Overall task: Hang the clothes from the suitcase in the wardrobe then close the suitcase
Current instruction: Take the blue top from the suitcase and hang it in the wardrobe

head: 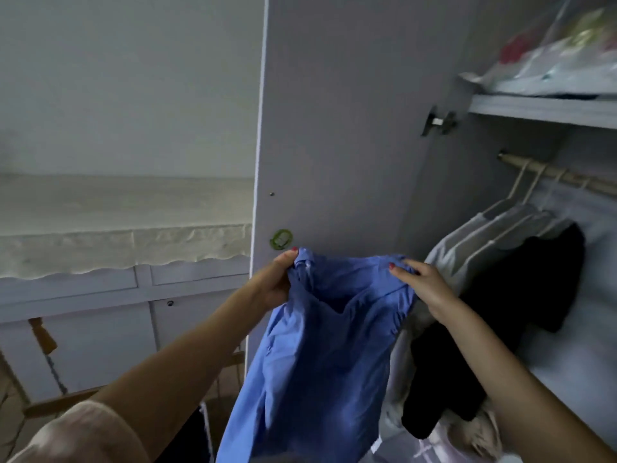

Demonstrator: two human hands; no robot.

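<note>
A blue shirt [314, 355] hangs from both my hands in front of the open wardrobe door [337, 128]. My left hand [277, 282] grips its top left edge and my right hand [424, 285] grips its top right edge. To the right, a wooden rail [564, 177] in the wardrobe carries several white hangers [531, 192] with pale grey clothes [467, 248] and a black garment [500, 315]. The suitcase is out of view.
A shelf [547, 110] above the rail holds bagged items [564, 51]. A metal hinge [439, 121] sits on the wardrobe's side wall. Left of the door stands a pale cabinet [100, 295] under a lace-edged cloth [123, 248], with a wooden frame [43, 335] low down.
</note>
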